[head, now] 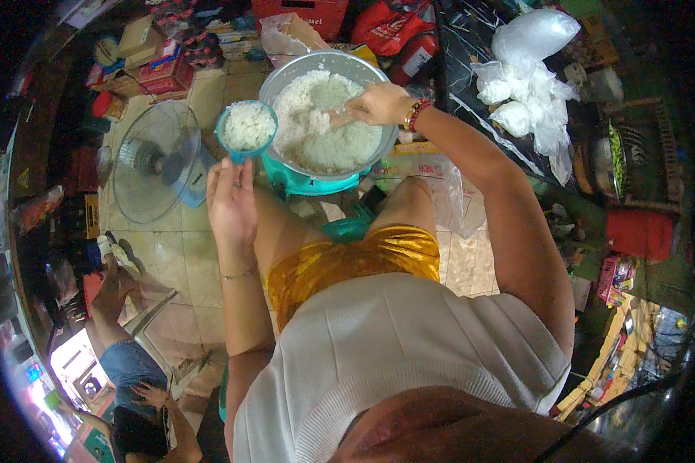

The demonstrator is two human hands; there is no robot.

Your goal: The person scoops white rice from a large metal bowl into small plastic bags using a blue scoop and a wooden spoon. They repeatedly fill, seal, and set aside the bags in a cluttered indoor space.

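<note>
My left hand (232, 199) grips the handle of a small teal cup (243, 153), which is heaped with white grains that look like cooked rice (248, 125). The cup is held beside the left rim of a large round metal pot (391, 144). White grainy food (344, 147) covers much of the pot's inside, part loose and part in a smoother mound. Over the pot's right side, my right hand (376, 105) reaches in with its fingers at the food. Whether those fingers hold anything is unclear. The pot rests on a turquoise plastic stool (318, 185).
A floor fan (157, 165) stands left of the pot. At the right, plastic bags with white contents (527, 95) lie on a black marble-patterned table (469, 75). A printed plastic bag (449, 191) is by my right knee. Another person (136, 370) is at lower left.
</note>
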